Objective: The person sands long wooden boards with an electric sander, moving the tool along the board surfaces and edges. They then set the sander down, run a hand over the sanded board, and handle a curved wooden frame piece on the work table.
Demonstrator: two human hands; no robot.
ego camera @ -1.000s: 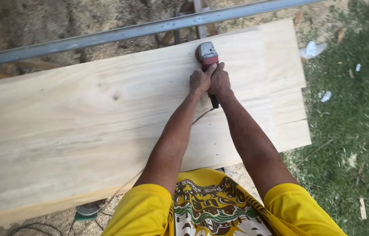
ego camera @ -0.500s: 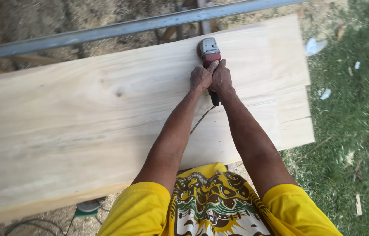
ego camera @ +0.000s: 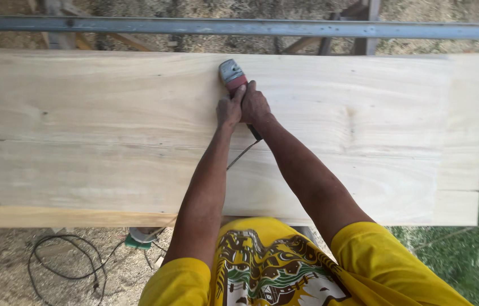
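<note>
Power sander point(ego camera: 232, 75) (grey head, red body) sits on the top plank point(ego camera: 109, 93), near its far edge, roughly mid-length of the plank. Right hand point(ego camera: 255, 105) wraps the sander's rear from the right side, fingers clamped round the body. Left hand point(ego camera: 229, 109) presses against the sander from the left, touching the right hand, fingers curled shut on the tool too. Black cord point(ego camera: 244, 152) leaves the sander's back end, runs toward the person between both forearms and drops under the near edge of the planks.

Top plank is pale wood, lying flat; a second plank point(ego camera: 81, 175) lies just beside it on the near side, edges touching, and a thinner yellowish strip point(ego camera: 52, 216) shows along the nearest edge. Beyond the far edge of the top plank runs a grey metal rail point(ego camera: 307, 28), with wooden bench legs point(ego camera: 371, 11) behind it. Below the near edge of the planks, on sawdust ground, a looped black cable point(ego camera: 64, 260) and a small green thing point(ego camera: 137, 238) (can't tell what). Grass point(ego camera: 477, 255) to the right of the planks. Person wears a yellow shirt point(ego camera: 375, 260)
</note>
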